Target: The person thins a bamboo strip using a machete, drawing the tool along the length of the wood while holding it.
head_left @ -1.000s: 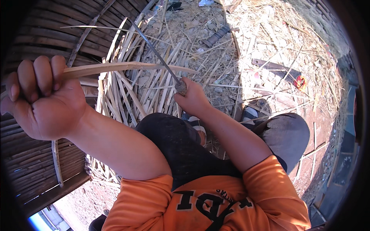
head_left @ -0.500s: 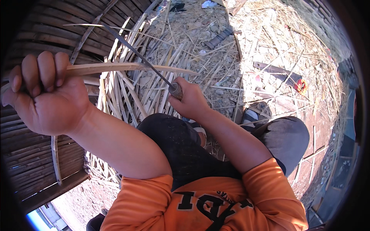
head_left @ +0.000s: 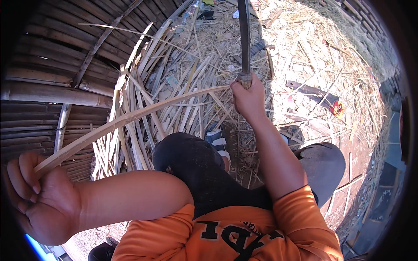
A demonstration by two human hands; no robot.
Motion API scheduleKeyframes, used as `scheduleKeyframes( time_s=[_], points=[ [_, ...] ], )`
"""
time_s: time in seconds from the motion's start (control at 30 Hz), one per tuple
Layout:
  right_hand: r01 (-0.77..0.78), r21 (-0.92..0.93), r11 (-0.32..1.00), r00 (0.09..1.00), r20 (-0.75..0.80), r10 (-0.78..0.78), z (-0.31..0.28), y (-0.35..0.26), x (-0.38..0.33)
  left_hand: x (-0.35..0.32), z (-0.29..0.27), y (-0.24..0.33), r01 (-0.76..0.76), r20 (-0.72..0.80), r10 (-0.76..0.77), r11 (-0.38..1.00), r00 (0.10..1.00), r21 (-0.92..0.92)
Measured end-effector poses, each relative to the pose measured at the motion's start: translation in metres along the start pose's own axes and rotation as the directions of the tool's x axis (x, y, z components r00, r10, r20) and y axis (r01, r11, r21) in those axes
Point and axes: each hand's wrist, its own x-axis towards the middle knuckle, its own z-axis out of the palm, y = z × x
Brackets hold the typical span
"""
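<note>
A long, pale bamboo strip [head_left: 139, 112] slants from the lower left up to the middle, slightly bowed. My left hand [head_left: 45, 202] is closed around its near end, close to the left rim. The far tip reaches to my right hand [head_left: 250, 98], which grips the wooden handle of a long knife [head_left: 244, 39]. Its dark, narrow blade points away from me, almost straight to the top of the view. Whether the strip's tip touches the right hand or passes behind it, I cannot tell.
Split bamboo strips [head_left: 141, 143] lie heaped left of my knees. A bamboo slat wall [head_left: 48, 52] stands along the left. Shavings cover the sunlit ground. A handsaw [head_left: 315, 92] with an orange-red grip lies at right. A dark ribbed cylinder [head_left: 257, 48] lies beyond the knife.
My left hand has moved down and toward me with the strip, which now slants more. My right hand has gone up and right, and the knife has swung from pointing left to pointing away.
</note>
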Motion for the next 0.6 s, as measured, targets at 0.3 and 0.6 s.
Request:
scheduleKeyframes(
  time_s=[0.3, 0.6],
  points=[
    [-0.119, 0.159, 0.98, 0.988, -0.082, 0.133, -0.017, -0.039, 0.004, 0.001, -0.023, -0.013, -0.214, -0.259, 0.24, 0.969, 0.936, 0.126],
    [-0.098, 0.12, 0.988, 0.994, -0.041, 0.104, -0.028, -0.041, 0.014, 0.017, -0.013, -0.108, 0.014, -0.23, -0.005, 0.999, 0.973, 0.035]
  ],
)
